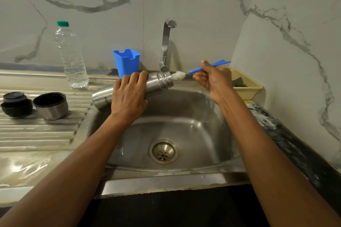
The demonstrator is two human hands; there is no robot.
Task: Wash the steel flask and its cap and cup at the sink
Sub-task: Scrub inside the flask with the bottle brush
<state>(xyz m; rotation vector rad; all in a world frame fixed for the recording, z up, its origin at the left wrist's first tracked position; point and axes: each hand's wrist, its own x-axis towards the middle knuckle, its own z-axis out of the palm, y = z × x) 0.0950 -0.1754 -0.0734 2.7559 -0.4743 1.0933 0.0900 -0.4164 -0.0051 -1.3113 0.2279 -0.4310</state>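
Flask (157, 83): my left hand (127, 97) is gripping it over the sink's (193, 120) back-left corner.
Brush (180, 75): my right hand (212, 81) is pinching its handle.
Risk: I think smooth steel is slipping easily from one hand.

A clear water bottle (71, 57) stands left of a blue holder (127, 61), a yellow basket (246, 92) far right.

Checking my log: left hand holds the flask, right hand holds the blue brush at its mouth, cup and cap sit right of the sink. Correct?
One slip: the head view shows the cup and cap on the drainboard left of the sink. The left hand does hold the flask, the right hand the blue brush at its mouth.
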